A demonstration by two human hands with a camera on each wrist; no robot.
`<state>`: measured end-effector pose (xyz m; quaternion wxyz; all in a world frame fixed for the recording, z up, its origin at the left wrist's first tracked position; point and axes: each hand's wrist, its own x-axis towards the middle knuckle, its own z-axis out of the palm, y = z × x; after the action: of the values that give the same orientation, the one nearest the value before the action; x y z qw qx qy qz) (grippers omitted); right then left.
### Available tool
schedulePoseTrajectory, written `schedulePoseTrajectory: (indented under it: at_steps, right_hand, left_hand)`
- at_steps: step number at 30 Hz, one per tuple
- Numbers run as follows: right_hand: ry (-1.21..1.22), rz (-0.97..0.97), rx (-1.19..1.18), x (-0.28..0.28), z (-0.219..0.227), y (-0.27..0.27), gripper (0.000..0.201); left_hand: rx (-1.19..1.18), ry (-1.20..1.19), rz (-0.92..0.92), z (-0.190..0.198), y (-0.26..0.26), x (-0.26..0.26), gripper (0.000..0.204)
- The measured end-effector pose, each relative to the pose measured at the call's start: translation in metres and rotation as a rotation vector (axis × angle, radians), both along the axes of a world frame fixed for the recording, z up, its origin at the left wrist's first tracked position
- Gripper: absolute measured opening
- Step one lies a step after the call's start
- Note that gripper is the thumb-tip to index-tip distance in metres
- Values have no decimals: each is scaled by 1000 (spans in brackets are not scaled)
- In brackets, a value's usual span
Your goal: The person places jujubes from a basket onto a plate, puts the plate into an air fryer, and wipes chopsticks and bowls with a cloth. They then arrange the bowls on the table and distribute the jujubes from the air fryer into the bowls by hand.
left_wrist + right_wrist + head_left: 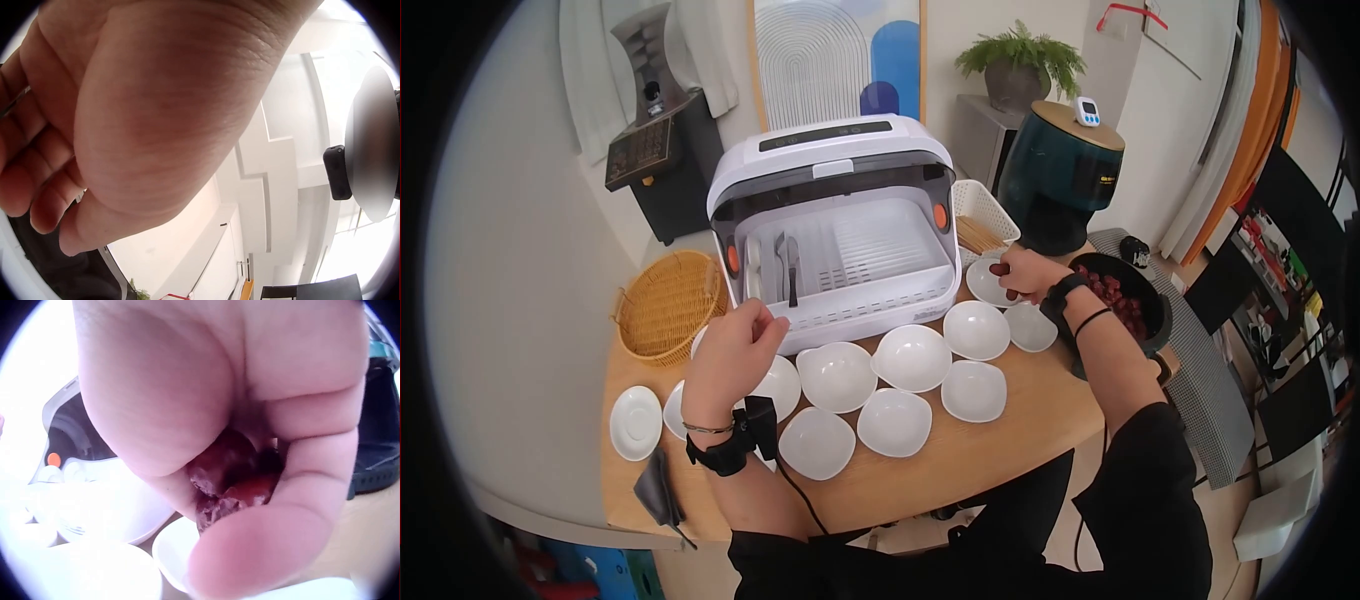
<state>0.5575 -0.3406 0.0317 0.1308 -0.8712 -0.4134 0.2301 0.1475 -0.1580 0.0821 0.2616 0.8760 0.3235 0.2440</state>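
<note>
My right hand (1032, 275) curls its fingers round several glossy dark red sausage pieces (222, 464), whose rough cut ends show in the right wrist view. In the head view that hand is over a white dish (983, 283) at the back right of the bowls. Beside its wrist stands a black pot (1166, 325) with more red pieces (1112, 298) inside. My left hand (738, 355) hangs over the left bowls, fingers loosely bent and holding nothing. White bowls (837, 377) stand in rows between the hands.
A white dish cabinet (840, 320) with utensils inside stands behind the bowls. At left are a wicker basket (662, 310), a white saucer (636, 422) and a dark cloth (657, 490). A white basket (985, 200) and a green air fryer (1060, 165) stand back right.
</note>
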Motion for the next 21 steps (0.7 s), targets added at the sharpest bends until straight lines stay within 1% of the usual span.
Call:
schedulePoseTrajectory:
  at_steps: [2,3,5,9,11,12,14,17,21]
  right_hand:
    - [123,-127,89,6,-10,7,31]
    - [122,-125,88,8,-14,9,31]
    - [102,-181,176,12,-19,10,34]
    - [121,-188,217,24,-24,6,35]
    - [187,-214,323,28,-25,3,34]
    - [183,-217,325,32,-30,4,34]
    - [81,-286,469,38,-40,7,34]
    - [64,-312,428,13,-26,6,36]
    - [-3,-270,399,20,-20,0,38]
  left_hand:
    - [-20,-5,-1,1,0,-2,24]
    - [-22,-6,1,1,0,-3,24]
    - [-15,-11,-7,2,1,-3,24]
    - [-12,-15,-25,0,3,-3,24]
    - [-10,-25,-20,-2,5,-2,24]
    - [-9,-29,-24,-1,4,-1,24]
    - [-16,4,-16,2,3,-1,23]
    - [-19,7,-20,1,3,-1,23]
    - [-11,8,-13,0,5,-4,23]
